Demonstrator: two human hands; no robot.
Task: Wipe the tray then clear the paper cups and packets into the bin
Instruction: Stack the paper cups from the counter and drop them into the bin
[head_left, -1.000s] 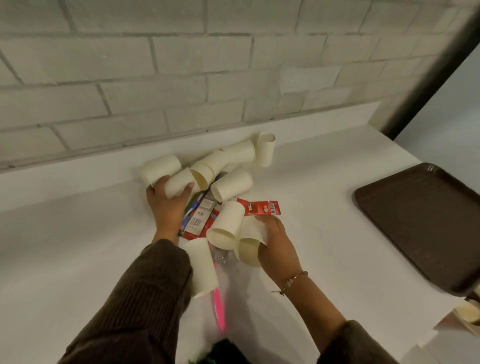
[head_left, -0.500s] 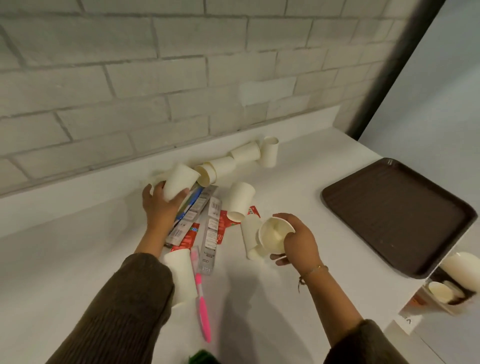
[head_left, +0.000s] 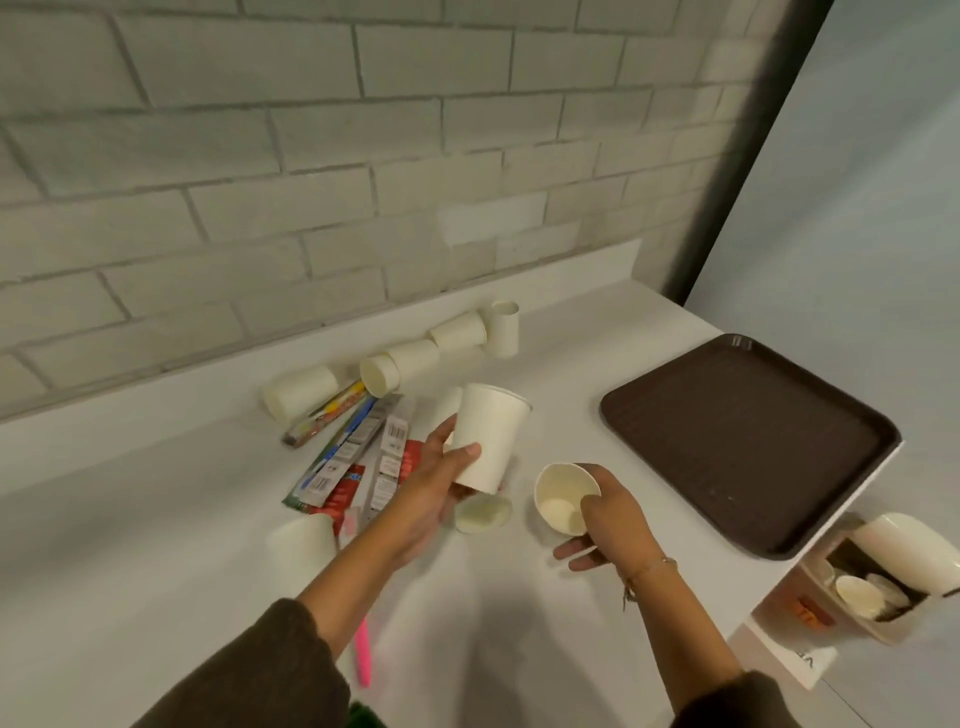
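My left hand (head_left: 434, 488) holds a white paper cup (head_left: 488, 441) upright above the white counter. My right hand (head_left: 605, 525) grips a second paper cup (head_left: 563, 499), mouth tilted toward me. Another cup (head_left: 483, 514) lies on its side just below the left hand. Several more cups (head_left: 400, 361) lie along the wall, and one (head_left: 301, 540) stands by my left forearm. Packets (head_left: 363, 457) in red, grey and blue are spread flat between them. The dark brown tray (head_left: 748, 441) rests at the counter's right end. The bin (head_left: 878, 587) with cups inside stands below the counter's right corner.
A pink toothbrush (head_left: 362, 654) lies partly under my left forearm. A grey brick wall backs the counter. A dark vertical post (head_left: 748, 150) stands at the right. The counter edge drops off just past the tray.
My left hand has lifted a cup off the pile and brought it toward the centre. My right hand with its cup moved right, toward the tray. The view swung right, showing the bin.
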